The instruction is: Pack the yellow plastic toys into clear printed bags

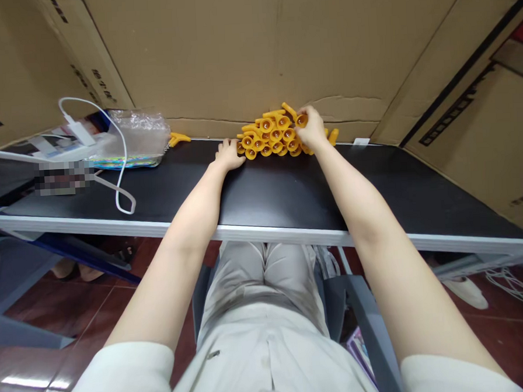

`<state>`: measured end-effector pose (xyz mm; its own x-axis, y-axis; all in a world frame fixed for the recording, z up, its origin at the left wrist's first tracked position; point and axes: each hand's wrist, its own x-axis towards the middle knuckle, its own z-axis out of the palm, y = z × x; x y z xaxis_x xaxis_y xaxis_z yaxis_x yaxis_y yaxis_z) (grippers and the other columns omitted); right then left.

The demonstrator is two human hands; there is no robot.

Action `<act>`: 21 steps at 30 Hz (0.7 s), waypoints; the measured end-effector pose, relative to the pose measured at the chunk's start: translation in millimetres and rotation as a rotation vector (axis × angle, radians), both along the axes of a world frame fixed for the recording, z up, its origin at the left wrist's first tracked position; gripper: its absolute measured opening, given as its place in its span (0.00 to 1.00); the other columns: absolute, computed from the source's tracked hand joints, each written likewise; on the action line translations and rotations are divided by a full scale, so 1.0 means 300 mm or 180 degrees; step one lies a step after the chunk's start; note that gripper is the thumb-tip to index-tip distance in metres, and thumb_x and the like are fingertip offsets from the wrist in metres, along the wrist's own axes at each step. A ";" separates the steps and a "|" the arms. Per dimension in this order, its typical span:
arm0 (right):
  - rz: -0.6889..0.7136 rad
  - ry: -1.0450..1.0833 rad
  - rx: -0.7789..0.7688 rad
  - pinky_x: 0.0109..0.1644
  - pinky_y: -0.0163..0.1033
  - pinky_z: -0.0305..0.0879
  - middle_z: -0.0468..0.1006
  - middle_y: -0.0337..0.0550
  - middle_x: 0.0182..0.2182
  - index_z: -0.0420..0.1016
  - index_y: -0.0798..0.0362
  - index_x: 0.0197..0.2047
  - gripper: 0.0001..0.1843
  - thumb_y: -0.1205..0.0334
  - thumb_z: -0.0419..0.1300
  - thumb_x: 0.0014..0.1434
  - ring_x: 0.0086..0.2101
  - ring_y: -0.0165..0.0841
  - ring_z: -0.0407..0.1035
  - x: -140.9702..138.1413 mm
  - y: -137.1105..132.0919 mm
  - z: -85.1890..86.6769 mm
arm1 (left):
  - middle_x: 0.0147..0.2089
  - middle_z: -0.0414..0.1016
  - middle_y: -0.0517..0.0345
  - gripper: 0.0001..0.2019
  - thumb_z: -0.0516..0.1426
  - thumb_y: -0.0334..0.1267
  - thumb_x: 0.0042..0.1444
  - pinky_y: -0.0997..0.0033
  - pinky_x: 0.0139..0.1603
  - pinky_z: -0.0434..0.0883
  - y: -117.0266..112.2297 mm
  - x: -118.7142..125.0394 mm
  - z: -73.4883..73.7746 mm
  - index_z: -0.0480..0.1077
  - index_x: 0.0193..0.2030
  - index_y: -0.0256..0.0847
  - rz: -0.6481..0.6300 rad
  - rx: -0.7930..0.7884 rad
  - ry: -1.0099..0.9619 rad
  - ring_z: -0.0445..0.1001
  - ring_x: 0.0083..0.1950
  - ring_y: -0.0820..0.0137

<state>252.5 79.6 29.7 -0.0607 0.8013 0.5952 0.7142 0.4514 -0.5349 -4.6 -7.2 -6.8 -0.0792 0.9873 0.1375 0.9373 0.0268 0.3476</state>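
A stack of several yellow trumpet-shaped pieces (pixel 276 135) lies against the cardboard at the back of the table, their flared round mouths facing me. My right hand (pixel 312 129) is at the stack's upper right, thumb and fingers closed round one yellow trumpet-shaped piece (pixel 301 120). Along the left side of the stack rests my left hand (pixel 230 155), its fingers stretched out and touching the outermost pieces; it grips nothing that I can see. Part of the stack's right end is hidden behind my right hand.
Left on the black table (pixel 279 195) lie a clear plastic bag (pixel 138 135), a white cable (pixel 125 150) and another yellow piece (pixel 179 138) with a small chain. Cardboard walls (pixel 236 51) close off the back and right. A small white object (pixel 361 141) sits right of the stack.
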 end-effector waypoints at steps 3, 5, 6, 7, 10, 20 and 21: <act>0.0180 -0.0116 -0.0351 0.73 0.62 0.65 0.82 0.55 0.54 0.79 0.55 0.51 0.20 0.68 0.72 0.54 0.61 0.54 0.74 0.029 0.020 0.009 | 0.82 0.53 0.38 0.40 0.58 0.48 0.65 0.47 0.79 0.61 -0.005 0.004 0.005 0.56 0.81 0.39 0.0020 -0.0023 0.0024 0.55 0.82 0.46; 0.0310 -0.0079 -0.0648 0.71 0.63 0.68 0.84 0.54 0.53 0.81 0.56 0.52 0.23 0.71 0.73 0.52 0.59 0.54 0.77 0.050 0.025 0.020 | 0.83 0.53 0.38 0.40 0.57 0.48 0.66 0.47 0.80 0.60 -0.007 0.006 0.006 0.55 0.81 0.39 0.0025 -0.0031 0.0023 0.55 0.82 0.46; 0.0396 -0.0013 -0.0752 0.71 0.62 0.68 0.84 0.54 0.54 0.82 0.57 0.54 0.24 0.72 0.73 0.52 0.58 0.53 0.77 0.061 0.029 0.027 | 0.83 0.53 0.38 0.40 0.57 0.49 0.66 0.47 0.80 0.60 -0.008 0.006 0.007 0.55 0.81 0.39 0.0025 -0.0040 0.0024 0.55 0.82 0.46; 0.0480 0.0067 -0.0813 0.71 0.61 0.69 0.84 0.54 0.55 0.82 0.56 0.55 0.26 0.73 0.72 0.52 0.59 0.52 0.78 0.074 0.034 0.034 | 0.83 0.52 0.39 0.39 0.57 0.49 0.66 0.47 0.80 0.60 -0.009 0.007 0.007 0.55 0.81 0.39 0.0022 -0.0045 0.0026 0.55 0.82 0.46; 0.0497 0.0316 -0.0796 0.75 0.59 0.65 0.81 0.54 0.62 0.82 0.56 0.59 0.26 0.75 0.68 0.57 0.63 0.48 0.76 0.135 0.064 0.053 | 0.83 0.53 0.38 0.39 0.57 0.48 0.67 0.47 0.80 0.60 -0.011 0.007 0.007 0.55 0.81 0.38 -0.0004 -0.0066 0.0051 0.55 0.82 0.46; -0.0677 0.0113 -0.0881 0.69 0.56 0.72 0.81 0.62 0.61 0.75 0.65 0.69 0.37 0.83 0.56 0.57 0.61 0.50 0.78 0.331 0.102 -0.013 | 0.80 0.60 0.37 0.39 0.57 0.47 0.65 0.42 0.78 0.62 -0.013 0.011 0.012 0.56 0.81 0.40 -0.0029 -0.0051 0.0012 0.58 0.80 0.44; -0.0662 -0.0007 -0.0878 0.67 0.57 0.74 0.83 0.62 0.58 0.75 0.65 0.69 0.37 0.83 0.58 0.56 0.58 0.51 0.80 0.328 0.100 -0.022 | 0.80 0.60 0.37 0.39 0.57 0.47 0.65 0.43 0.78 0.62 -0.014 0.012 0.013 0.56 0.80 0.40 -0.0027 -0.0053 -0.0002 0.58 0.80 0.44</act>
